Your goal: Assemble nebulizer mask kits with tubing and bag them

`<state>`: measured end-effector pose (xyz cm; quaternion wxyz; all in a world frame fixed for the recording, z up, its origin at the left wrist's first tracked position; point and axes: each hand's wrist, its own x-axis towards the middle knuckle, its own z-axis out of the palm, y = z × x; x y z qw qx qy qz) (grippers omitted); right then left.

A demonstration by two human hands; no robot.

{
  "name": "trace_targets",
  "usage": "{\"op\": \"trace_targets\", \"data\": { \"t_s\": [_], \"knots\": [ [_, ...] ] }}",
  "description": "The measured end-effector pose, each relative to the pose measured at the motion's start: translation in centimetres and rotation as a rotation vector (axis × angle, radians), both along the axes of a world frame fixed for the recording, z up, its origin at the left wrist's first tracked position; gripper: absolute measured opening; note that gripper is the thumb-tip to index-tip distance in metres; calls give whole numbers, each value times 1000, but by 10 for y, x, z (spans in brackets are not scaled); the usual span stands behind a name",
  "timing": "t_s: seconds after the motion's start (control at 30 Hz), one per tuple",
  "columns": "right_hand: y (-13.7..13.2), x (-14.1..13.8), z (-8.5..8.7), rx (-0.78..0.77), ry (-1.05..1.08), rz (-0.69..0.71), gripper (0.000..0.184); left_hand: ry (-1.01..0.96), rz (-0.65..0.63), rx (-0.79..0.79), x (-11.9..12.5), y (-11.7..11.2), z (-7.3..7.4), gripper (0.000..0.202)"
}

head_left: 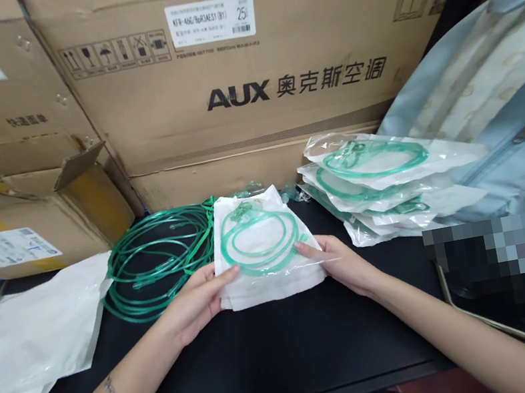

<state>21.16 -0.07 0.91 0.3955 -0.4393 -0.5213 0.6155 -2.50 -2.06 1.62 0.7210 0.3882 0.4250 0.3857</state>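
Between my two hands is a clear-fronted, white-backed bag (270,284) with a coil of green tubing (265,267) inside. My left hand (204,301) is closed on the bag's left edge, thumb on top. On the opposite edge my right hand (342,260) grips it the same way, thumb over the clear film. The fingers beneath are partly hidden. Just left of the bag lies a loose bundle of green tubing (152,260) with a bright green tie. To the right, several similar filled bags (392,180) are piled up.
White bags (28,339) lie at the left of the black table (291,361). Behind stands a large cardboard box (250,124), with a smaller opened box (28,224) at the left. A light blue garment (497,114) hangs at the right, above a partly pixelated dark device (492,291).
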Motion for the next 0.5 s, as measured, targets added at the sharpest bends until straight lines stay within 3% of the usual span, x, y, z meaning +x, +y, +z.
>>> {"op": "trace_targets", "data": {
  "t_s": [0.07,0.2,0.3,0.4,0.5],
  "knots": [
    [-2,11,5,-101,52,144,31,37,14,38,2,1,-4,37],
    [-9,28,16,-266,252,366,58,34,-7,84,4,1,-8,39],
    [-15,22,18,-264,246,248,45,23,22,98,7,0,-8,45],
    [-18,10,19,-148,118,90,34,25,79,137,12,-4,-5,49],
    [-14,11,29,-25,68,88,36,40,40,181,10,-11,6,45]
  ]
}}
